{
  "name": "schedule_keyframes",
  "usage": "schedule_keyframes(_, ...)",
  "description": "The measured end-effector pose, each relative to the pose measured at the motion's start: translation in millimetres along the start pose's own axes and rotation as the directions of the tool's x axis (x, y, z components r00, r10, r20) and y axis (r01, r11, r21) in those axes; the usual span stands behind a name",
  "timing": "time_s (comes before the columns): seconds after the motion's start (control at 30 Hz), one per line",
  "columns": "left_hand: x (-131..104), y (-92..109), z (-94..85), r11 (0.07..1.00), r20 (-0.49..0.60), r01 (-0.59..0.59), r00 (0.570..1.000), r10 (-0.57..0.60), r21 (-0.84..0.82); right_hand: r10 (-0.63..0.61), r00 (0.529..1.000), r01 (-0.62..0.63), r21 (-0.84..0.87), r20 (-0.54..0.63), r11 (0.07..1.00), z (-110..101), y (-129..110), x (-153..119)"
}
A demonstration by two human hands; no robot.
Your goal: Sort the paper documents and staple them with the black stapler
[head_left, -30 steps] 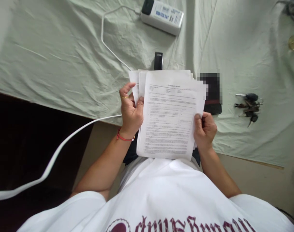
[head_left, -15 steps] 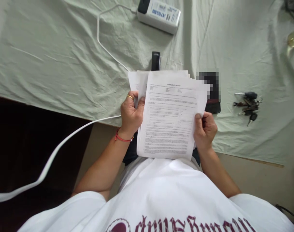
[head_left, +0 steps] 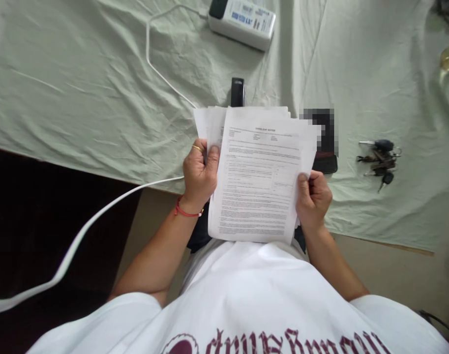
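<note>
A loose stack of printed paper sheets (head_left: 257, 196) is held up before my body, over the table's near edge. The top sheet bears the heading "Overleaf Notes" and dense small print; other sheets stick out unevenly behind it at the top and left. My left hand (head_left: 201, 169) grips the left edge, thumb in front, with a ring on one finger and a red string bracelet at the wrist. On the right edge, my right hand (head_left: 313, 196) pinches the sheets between thumb and curled fingers. The fingers behind the paper are partly hidden.
A pale green cloth (head_left: 99, 93) covers the table. On it lie a white power bank (head_left: 242, 24) with a white cable (head_left: 149, 54), a small black object (head_left: 237, 92), a dark, partly blurred item (head_left: 326, 164) and a bunch of keys (head_left: 381, 157).
My left thumb has shifted slightly upward on the paper's left edge, and the sheets behind have moved a little. My right hand keeps its grip.
</note>
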State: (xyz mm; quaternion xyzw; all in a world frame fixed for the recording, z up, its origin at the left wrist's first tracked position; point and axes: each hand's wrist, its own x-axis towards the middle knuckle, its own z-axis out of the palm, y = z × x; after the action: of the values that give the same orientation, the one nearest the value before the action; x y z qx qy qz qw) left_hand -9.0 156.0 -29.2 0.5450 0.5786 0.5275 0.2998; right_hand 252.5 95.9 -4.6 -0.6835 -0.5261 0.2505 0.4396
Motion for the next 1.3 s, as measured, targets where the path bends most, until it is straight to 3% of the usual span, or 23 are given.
schedule_keyframes(0.73,1,8,-1.2,0.998,0.019,0.055,0.998,-0.054,-0.019,-0.009,1.0,0.009,0.0,0.009,1.0,1,0,0)
schedule_keyframes(1.03,1,-8,-1.0,0.999,0.004,0.035,0.999,-0.035,-0.033,0.02,1.0,-0.02,0.026,-0.022,0.999,1,2,-1)
schedule_keyframes(1.13,0,-8,-0.9,0.998,-0.006,0.05,0.999,-0.05,-0.03,0.011,0.998,-0.01,0.016,-0.054,1.0,1,2,0)
schedule_keyframes(1.3,0,-6,-0.2,0.994,-0.034,0.05,0.998,-0.054,-0.093,0.004,0.977,0.015,0.088,-0.212,0.996,0,2,1)
